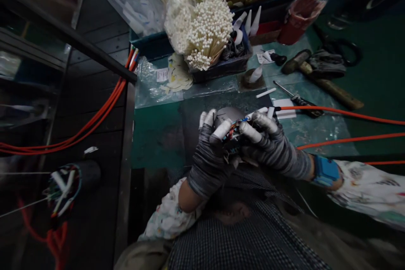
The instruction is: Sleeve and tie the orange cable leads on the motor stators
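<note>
Together, left hand [207, 152] and right hand [274, 145] clasp wires [234, 128].

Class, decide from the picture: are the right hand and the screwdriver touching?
Apart: the head view shows green tabletop between the right hand and the screwdriver.

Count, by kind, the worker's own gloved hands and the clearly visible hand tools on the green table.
Hands in grey striped gloves: 2 (left hand, right hand)
Wooden-handled hammer: 1
Black-handled metal screwdriver: 1
Black-handled scissors: 1
Total: 5
</note>
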Action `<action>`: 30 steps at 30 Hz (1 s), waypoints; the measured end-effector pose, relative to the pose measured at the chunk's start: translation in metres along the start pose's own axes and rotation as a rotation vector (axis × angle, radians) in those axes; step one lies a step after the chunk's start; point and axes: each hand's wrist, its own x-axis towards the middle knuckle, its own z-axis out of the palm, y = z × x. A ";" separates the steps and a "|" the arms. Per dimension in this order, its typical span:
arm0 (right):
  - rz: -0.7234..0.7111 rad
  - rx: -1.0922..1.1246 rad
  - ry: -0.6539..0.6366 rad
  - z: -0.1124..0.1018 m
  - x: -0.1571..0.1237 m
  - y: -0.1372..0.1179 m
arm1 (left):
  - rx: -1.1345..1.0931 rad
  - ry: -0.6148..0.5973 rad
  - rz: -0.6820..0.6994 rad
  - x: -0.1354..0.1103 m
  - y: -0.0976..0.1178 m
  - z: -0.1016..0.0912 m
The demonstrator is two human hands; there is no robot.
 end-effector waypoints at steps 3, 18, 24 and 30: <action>0.006 0.005 -0.053 -0.004 0.000 -0.001 | 0.032 0.022 0.017 0.003 -0.002 0.001; -0.107 -0.096 0.154 -0.045 0.006 0.018 | 0.049 0.073 0.028 0.013 0.008 0.010; 0.026 0.207 -0.163 -0.032 0.037 0.040 | 0.053 0.000 0.021 0.020 0.006 0.005; 0.058 0.221 -0.144 -0.016 0.035 0.037 | 0.080 -0.003 0.019 0.021 0.001 0.004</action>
